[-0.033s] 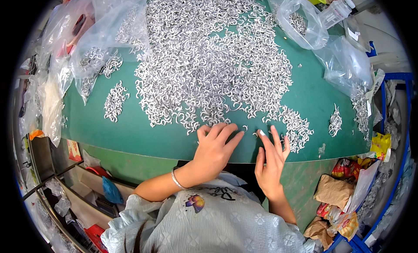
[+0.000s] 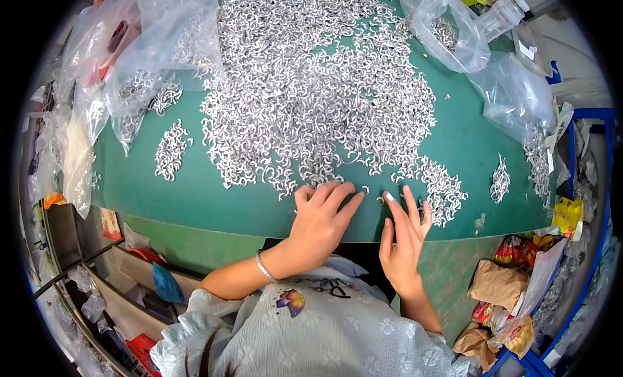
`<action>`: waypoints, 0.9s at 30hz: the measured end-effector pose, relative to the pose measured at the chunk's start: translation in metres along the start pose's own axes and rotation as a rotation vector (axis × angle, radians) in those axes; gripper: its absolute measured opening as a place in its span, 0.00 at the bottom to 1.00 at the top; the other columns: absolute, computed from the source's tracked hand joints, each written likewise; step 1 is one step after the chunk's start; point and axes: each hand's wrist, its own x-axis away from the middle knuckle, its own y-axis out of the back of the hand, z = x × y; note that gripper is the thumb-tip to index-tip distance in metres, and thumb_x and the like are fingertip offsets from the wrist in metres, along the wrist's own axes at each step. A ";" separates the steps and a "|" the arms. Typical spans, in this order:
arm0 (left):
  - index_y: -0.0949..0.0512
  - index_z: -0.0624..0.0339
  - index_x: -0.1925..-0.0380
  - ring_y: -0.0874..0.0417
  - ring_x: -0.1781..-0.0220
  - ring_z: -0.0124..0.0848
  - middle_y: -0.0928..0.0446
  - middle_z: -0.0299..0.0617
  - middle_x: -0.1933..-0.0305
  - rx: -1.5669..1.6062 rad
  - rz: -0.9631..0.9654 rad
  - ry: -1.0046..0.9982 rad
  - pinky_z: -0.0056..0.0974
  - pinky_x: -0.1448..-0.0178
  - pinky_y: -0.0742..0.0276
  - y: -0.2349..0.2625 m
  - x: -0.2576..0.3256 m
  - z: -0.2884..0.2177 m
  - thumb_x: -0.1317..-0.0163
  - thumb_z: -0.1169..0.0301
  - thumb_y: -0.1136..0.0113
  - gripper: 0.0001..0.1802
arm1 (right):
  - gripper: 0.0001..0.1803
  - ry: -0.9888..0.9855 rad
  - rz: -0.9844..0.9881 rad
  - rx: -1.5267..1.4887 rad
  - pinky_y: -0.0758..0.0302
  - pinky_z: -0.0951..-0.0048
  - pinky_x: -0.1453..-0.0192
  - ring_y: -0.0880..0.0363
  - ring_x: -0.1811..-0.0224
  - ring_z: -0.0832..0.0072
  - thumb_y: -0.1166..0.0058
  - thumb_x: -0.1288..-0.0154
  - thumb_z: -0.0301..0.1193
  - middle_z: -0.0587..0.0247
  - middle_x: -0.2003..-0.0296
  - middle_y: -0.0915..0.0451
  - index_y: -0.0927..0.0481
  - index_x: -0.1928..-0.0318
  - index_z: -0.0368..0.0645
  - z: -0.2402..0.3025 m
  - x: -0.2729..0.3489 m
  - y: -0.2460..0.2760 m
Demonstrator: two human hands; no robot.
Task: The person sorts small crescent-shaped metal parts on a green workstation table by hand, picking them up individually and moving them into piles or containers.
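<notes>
A broad pile of small silvery, crescent-shaped pieces (image 2: 311, 98) covers the middle of the green tabletop (image 2: 195, 208). At the pile's near edge is my left hand (image 2: 321, 215), palm down, its fingers stretched forward and slightly apart with the tips on or just by the pieces. My right hand (image 2: 405, 237) lies a little to the right, fingers spread, and nothing shows in its grasp. Between the hands sits a single loose crescent piece (image 2: 365, 190). Just beyond my right fingertips is a smaller heap of pieces (image 2: 444, 192). Whatever lies under the left fingertips is hidden.
Separate small heaps lie at left (image 2: 172, 151) and right (image 2: 500, 181). Clear plastic bags (image 2: 156, 46) drape the left side; another bag with pieces (image 2: 451, 36) and a white bottle (image 2: 503, 19) stand far right. Snack packets and a brown paper bag (image 2: 498, 283) sit below the right edge.
</notes>
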 end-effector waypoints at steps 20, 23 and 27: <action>0.18 0.57 0.59 0.26 0.60 0.34 0.24 0.35 0.61 0.037 -0.101 0.055 0.42 0.54 0.42 0.001 0.003 0.003 0.48 0.74 0.30 0.14 | 0.26 0.077 0.146 -0.087 0.50 0.41 0.26 0.35 0.28 0.51 0.58 0.33 0.15 0.49 0.40 0.23 0.37 0.34 0.31 0.010 -0.005 -0.007; 0.18 0.57 0.59 0.26 0.60 0.34 0.24 0.35 0.61 0.010 -0.118 0.063 0.43 0.54 0.42 -0.002 -0.002 0.009 0.47 0.75 0.31 0.13 | 0.26 0.052 0.181 -0.125 0.48 0.38 0.28 0.35 0.29 0.51 0.55 0.37 0.14 0.48 0.38 0.26 0.32 0.37 0.31 0.011 0.009 -0.005; 0.19 0.58 0.55 0.24 0.58 0.35 0.23 0.37 0.58 0.056 -0.161 0.099 0.43 0.53 0.40 -0.004 -0.012 0.008 0.45 0.77 0.33 0.15 | 0.28 0.014 0.181 -0.177 0.49 0.35 0.28 0.36 0.28 0.49 0.54 0.37 0.16 0.47 0.36 0.28 0.36 0.35 0.29 0.027 0.021 -0.013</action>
